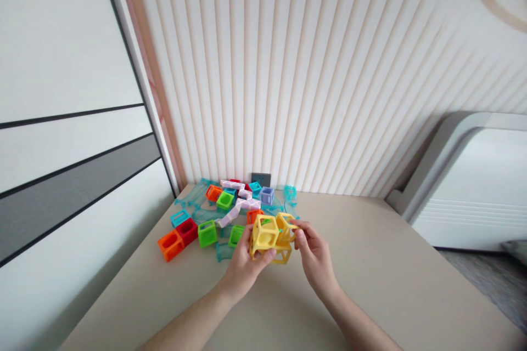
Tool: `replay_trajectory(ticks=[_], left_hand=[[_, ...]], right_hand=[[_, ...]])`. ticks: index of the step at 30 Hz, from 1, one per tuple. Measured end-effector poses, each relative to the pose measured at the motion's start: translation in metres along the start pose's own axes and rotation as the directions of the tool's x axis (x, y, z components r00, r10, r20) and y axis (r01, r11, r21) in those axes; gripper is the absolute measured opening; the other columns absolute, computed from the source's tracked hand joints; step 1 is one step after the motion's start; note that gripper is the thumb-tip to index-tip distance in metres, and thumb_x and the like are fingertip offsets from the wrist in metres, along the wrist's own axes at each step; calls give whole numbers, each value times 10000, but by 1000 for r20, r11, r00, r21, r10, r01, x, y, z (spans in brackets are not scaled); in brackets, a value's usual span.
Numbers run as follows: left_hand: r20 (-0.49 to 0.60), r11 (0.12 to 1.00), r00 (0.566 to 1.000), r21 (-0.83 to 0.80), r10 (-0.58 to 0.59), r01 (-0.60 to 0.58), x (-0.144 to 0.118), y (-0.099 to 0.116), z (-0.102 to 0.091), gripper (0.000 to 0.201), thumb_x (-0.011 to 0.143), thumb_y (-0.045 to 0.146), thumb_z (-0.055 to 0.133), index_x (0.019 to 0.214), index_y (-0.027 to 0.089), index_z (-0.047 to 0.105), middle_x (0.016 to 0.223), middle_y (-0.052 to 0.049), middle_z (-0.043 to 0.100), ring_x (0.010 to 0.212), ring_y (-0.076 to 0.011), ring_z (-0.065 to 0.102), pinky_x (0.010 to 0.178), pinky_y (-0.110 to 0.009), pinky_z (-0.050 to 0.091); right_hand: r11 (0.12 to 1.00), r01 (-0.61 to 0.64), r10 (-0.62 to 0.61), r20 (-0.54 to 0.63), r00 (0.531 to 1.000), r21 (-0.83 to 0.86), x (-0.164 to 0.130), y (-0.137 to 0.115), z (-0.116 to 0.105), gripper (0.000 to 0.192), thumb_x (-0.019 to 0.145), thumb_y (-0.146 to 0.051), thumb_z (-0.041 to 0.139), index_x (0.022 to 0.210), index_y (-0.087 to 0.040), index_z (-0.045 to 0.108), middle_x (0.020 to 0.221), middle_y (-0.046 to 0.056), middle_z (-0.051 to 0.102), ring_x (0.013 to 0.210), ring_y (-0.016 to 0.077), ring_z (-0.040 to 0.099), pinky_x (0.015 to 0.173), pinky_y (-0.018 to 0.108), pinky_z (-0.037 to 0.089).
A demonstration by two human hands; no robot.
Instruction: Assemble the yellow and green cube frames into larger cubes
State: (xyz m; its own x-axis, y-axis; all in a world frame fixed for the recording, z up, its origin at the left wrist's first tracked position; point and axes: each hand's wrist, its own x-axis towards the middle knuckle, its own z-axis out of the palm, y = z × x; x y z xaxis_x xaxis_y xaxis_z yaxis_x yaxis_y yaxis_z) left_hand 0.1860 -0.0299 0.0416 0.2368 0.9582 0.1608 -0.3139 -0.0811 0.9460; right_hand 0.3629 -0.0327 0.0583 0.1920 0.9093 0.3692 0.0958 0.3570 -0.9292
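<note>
My left hand (244,263) grips a cluster of yellow open-frame cubes (268,237) held just above the beige table (370,279). My right hand (315,255) pinches the right side of the same yellow cluster with thumb and fingertips. Behind the cluster lie loose toy pieces: an orange cube (171,245), a red cube (188,231), green cubes (207,233), a lavender cube (267,196) and a pale pink track piece (239,208). Clear teal track sections (197,197) are spread under and around them.
The table meets a ribbed white wall (288,66) at the back, with a dark wall socket (261,179) just above the tabletop. A white and grey cabinet panel (61,164) stands along the left. A white padded headboard (473,181) is at the right.
</note>
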Motion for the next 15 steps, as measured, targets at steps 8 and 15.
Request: replay_trajectory(ticks=[8,15], left_hand=[[-87,999,995,8,-52,53,5,7,-1,478,769,403,816,1157,218,606,1133,-73,732,1046,-262,694,895,-349,549],[-99,995,991,-54,-93,88,5,4,-3,530,770,389,819,1228,218,617,1202,-89,728,1089,-271,693,939,-371,542]], right_hand=[[999,-34,36,61,997,-38,-4,15,-5,511,916,-497,661,1329,-196,650,818,25,642,750,178,590,717,308,524],[979,126,-115,73,991,-161,0,9,-5,411,928,-429,661,1306,-271,684,915,31,602,769,157,551,709,286,508]])
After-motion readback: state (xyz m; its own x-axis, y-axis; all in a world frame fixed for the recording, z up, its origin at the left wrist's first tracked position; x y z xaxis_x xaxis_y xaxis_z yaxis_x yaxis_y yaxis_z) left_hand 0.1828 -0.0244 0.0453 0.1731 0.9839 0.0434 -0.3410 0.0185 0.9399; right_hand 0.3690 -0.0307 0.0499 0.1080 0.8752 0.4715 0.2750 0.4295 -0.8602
